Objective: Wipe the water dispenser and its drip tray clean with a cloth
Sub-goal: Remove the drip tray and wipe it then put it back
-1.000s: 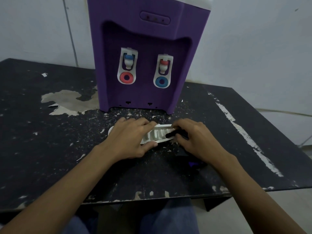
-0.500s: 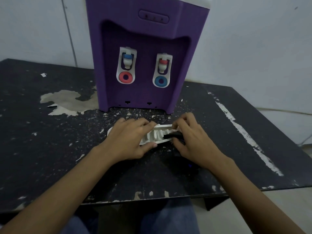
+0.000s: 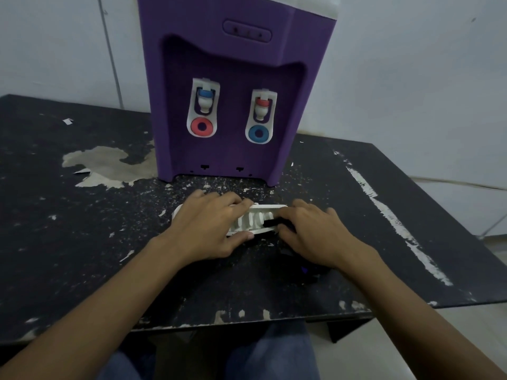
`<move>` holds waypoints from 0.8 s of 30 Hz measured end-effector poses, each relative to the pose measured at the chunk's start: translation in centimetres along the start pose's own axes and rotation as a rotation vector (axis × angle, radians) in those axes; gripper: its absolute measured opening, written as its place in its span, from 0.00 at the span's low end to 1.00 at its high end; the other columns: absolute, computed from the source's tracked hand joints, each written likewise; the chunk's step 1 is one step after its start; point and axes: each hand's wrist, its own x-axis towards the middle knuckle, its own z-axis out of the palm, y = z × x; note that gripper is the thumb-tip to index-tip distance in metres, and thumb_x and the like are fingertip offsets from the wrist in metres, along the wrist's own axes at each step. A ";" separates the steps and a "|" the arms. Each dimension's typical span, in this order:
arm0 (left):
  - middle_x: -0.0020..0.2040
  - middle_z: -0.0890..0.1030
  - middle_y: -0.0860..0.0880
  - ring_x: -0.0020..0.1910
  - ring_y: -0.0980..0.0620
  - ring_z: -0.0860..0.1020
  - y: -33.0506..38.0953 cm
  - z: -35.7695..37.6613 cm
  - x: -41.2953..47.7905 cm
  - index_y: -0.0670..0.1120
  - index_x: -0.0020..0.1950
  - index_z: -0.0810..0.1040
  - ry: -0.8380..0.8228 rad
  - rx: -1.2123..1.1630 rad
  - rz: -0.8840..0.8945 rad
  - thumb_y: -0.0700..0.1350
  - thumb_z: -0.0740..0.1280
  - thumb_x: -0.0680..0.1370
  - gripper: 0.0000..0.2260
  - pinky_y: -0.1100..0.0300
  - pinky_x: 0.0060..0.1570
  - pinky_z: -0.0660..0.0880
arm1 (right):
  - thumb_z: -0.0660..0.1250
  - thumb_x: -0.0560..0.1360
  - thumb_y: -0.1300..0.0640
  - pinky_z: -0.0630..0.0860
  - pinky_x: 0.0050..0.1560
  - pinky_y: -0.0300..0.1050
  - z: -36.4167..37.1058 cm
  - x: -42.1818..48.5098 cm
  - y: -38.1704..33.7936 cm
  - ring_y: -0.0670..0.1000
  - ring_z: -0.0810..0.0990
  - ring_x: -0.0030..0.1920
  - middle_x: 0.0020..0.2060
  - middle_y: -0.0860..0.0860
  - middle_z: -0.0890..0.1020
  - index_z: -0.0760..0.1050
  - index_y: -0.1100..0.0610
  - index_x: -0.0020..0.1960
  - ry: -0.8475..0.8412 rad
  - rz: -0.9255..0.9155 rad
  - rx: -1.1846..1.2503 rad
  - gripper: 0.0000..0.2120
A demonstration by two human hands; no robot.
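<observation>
Gripping white drip tray (image 3: pixel 255 219): left hand (image 3: pixel 208 226), thumb on near edge; right hand (image 3: pixel 310 234) pinches dark cloth (image 3: pixel 274 222) onto tray slots, before purple dispenser (image 3: pixel 233 78), scuffed black table (image 3: pixel 82 242).

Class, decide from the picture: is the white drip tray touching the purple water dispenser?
Apart. The head view shows a strip of speckled table between the base of the water dispenser and the far rim of the drip tray.

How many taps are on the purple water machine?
2. On the dispenser, the blue-capped tap is at left, above a red ring; the red-capped tap is at right, above a blue ring. None looks hidden.
</observation>
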 end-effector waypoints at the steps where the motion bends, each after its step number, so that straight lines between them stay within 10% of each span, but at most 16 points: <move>1: 0.58 0.81 0.53 0.47 0.48 0.83 0.0 0.0 0.0 0.51 0.70 0.74 -0.001 0.005 0.000 0.69 0.53 0.75 0.32 0.49 0.48 0.76 | 0.55 0.82 0.46 0.67 0.56 0.57 -0.2 0.0 0.0 0.54 0.75 0.59 0.54 0.48 0.73 0.71 0.45 0.66 -0.039 0.003 0.014 0.15; 13: 0.59 0.80 0.52 0.49 0.46 0.83 0.7 -0.2 -0.2 0.52 0.70 0.73 0.004 0.017 -0.030 0.69 0.51 0.73 0.32 0.48 0.47 0.75 | 0.65 0.76 0.43 0.63 0.50 0.50 0.5 -1.4 -0.9 0.53 0.80 0.52 0.46 0.45 0.82 0.64 0.44 0.63 0.217 0.105 0.179 0.18; 24: 0.57 0.81 0.52 0.46 0.46 0.82 1.1 -0.2 -0.4 0.51 0.68 0.74 0.007 0.047 -0.044 0.68 0.52 0.73 0.32 0.48 0.46 0.75 | 0.62 0.78 0.46 0.59 0.64 0.57 1.0 -1.6 -2.9 0.53 0.72 0.60 0.55 0.47 0.78 0.69 0.48 0.62 0.142 0.241 0.183 0.14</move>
